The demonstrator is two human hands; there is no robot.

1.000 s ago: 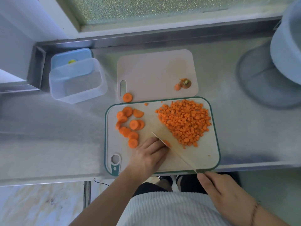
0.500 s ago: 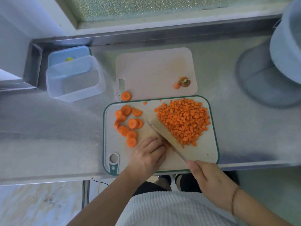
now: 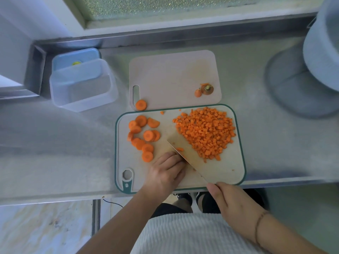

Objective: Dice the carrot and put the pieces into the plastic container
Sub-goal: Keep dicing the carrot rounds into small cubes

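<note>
From the head camera, a green-rimmed cutting board (image 3: 238, 154) is lying at the near edge of a steel counter (image 3: 55, 143). The right hand (image 3: 236, 202) is curling round the handle of a knife (image 3: 190, 158), whose broad blade is tilting flat-side up over the middle of the board. The left hand (image 3: 165, 173) is resting on the board just left of the blade, fingers bent down over a bit of carrot I can barely see. A heap of diced carrot (image 3: 205, 132) is sitting on the right part of the board, and round carrot slices (image 3: 143, 136) are lying on its left part. A second, pale board (image 3: 174, 79) is lying just beyond, with a carrot top (image 3: 207, 88) near its right edge. The plastic container (image 3: 82, 88) is standing far left on the counter, well apart from the carrot, leaning over a blue lid (image 3: 77, 57).
</note>
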